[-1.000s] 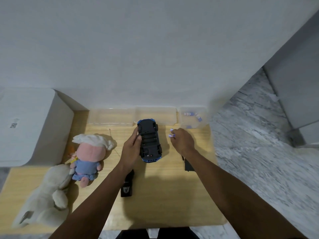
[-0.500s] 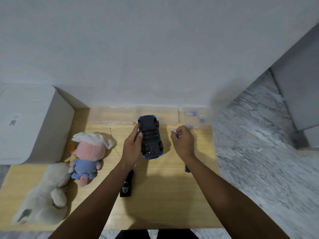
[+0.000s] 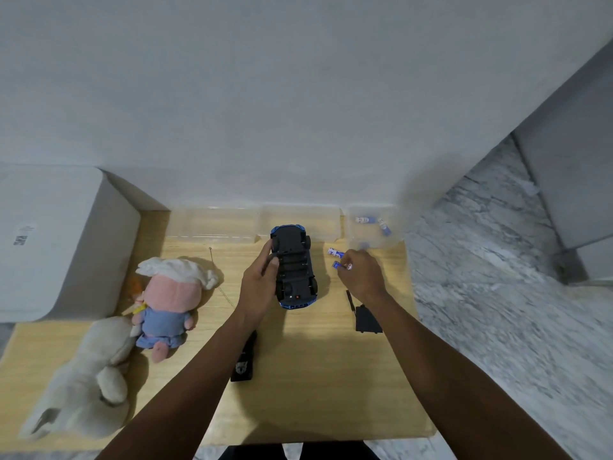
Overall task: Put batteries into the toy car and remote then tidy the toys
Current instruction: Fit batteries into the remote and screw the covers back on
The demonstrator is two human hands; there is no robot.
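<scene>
Seemingly early in the job, the head view shows the toy car lying belly-up on the wooden counter, its open battery bay facing the camera and, as far as the blur allows, with no batteries seated in it yet. The left hand holds the car's side, fingers curled against the body to steady it. The right hand hovers just right of the car, its fingertips pinching a small blue battery; a second battery shows just beyond it, though I cannot tell whether it is held or lying on the wood. More batteries sit in the clear tub at the far right. The remote lies partly under the left forearm, untouched, and a black piece, likely a battery cover, rests near the right wrist. Two soft toys, a pink doll and a pale plush, lie on the left, not yet tidied into the clear boxes along the wall. So loading the car, the remote and all the tidying remain.
</scene>
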